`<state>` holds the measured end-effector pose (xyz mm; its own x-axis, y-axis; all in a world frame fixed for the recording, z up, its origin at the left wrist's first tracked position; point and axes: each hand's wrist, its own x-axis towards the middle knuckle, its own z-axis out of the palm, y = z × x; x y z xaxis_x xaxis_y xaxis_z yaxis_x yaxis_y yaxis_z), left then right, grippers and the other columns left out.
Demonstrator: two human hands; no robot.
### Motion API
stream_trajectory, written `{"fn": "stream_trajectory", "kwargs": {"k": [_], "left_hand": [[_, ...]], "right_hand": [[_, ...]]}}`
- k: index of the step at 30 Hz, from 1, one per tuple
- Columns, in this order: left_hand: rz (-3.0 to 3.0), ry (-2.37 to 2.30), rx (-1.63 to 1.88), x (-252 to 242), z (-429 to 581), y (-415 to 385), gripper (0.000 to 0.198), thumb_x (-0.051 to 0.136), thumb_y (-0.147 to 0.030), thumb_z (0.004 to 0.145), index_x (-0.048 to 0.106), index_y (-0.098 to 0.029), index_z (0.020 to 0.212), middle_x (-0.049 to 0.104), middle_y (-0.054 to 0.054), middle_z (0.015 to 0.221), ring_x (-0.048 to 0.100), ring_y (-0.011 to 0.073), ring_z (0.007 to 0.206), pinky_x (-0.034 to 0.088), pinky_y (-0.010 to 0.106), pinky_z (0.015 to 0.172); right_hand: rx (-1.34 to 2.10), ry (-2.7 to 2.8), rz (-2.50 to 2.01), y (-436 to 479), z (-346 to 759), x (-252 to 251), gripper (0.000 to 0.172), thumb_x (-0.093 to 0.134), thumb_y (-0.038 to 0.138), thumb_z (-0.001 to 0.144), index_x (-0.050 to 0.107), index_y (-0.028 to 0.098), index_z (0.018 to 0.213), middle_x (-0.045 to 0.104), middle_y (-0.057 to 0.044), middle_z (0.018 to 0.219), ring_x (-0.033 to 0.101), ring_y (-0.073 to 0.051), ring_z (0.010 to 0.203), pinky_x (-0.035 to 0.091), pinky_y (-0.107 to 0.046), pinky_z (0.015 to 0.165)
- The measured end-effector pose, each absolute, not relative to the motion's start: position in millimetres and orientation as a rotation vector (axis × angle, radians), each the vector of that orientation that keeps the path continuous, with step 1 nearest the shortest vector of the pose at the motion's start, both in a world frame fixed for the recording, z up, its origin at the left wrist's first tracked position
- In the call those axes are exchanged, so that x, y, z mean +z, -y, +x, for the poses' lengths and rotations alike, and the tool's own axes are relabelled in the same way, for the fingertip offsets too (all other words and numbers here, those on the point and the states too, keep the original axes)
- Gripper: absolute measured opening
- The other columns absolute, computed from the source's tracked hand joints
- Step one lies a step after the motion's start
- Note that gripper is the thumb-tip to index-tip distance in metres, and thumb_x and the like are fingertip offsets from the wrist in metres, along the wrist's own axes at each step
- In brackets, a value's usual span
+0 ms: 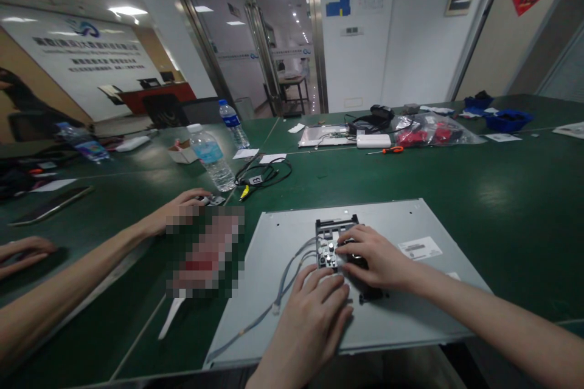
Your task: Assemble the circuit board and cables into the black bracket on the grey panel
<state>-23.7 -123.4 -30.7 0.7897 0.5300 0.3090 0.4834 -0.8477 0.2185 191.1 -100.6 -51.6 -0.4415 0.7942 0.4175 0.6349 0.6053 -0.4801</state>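
A grey metal panel (pixel 410 219) lies flat on the green table in front of me. Near its middle sits a small circuit board (pixel 329 246) in a black frame, with grey cables (pixel 287 273) trailing off to the left. My left hand (pixel 314 310) rests on the panel just below the board, fingers stretched out and flat. My right hand (pixel 374 255) is curled at the board's right side, its fingers closed on a small black part (pixel 360 261). A white label (pixel 420 248) is stuck on the panel to the right.
A co-worker's arm reaches in from the left, hand (pixel 182 206) near a water bottle (pixel 210 158); another hand (pixel 22 252) lies at far left. Black cables (pixel 262 173), a screwdriver (pixel 387 150), a bag of red parts (pixel 429 130), blue trays (pixel 508 120) and a phone (pixel 50 205) lie around.
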Motion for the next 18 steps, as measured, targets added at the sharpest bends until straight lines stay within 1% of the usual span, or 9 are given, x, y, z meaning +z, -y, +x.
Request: {"fn": "stream_trajectory", "kwargs": {"k": [5, 11, 18], "left_hand": [[2.84, -0.832, 0.545, -32.2, -24.2, 123.5, 0.024, 0.052, -0.026, 0.093, 0.062, -0.022, 0.115, 0.068, 0.004, 0.112, 0.058, 0.0265, 0.11, 0.039, 0.051, 0.103], [2.842, -0.834, 0.541, -31.7, -24.2, 123.0, 0.025, 0.053, -0.028, 0.094, 0.063, -0.023, 0.115, 0.068, 0.004, 0.113, 0.058, 0.0268, 0.11, 0.039, 0.051, 0.103], [2.844, -0.82, 0.538, -30.9, -24.0, 122.8, 0.025, 0.052, -0.027, 0.093, 0.062, -0.022, 0.116, 0.067, 0.004, 0.114, 0.059, 0.0264, 0.109, 0.041, 0.051, 0.101]], "right_hand": [[0.331, 2.245, -1.117, 100.2, 191.2, -52.2, 0.025, 0.064, 0.019, 0.085, 0.066, 0.021, 0.109, 0.063, -0.007, 0.113, 0.054, -0.024, 0.105, 0.046, -0.042, 0.094], [0.325, 2.247, -1.123, 100.8, 190.1, -50.4, 0.025, 0.063, 0.018, 0.085, 0.065, 0.022, 0.11, 0.063, -0.007, 0.112, 0.054, -0.023, 0.106, 0.046, -0.041, 0.093], [0.339, 2.246, -1.131, 100.8, 191.2, -52.6, 0.032, 0.064, 0.018, 0.084, 0.062, 0.021, 0.116, 0.062, -0.008, 0.114, 0.054, -0.024, 0.107, 0.046, -0.042, 0.094]]}}
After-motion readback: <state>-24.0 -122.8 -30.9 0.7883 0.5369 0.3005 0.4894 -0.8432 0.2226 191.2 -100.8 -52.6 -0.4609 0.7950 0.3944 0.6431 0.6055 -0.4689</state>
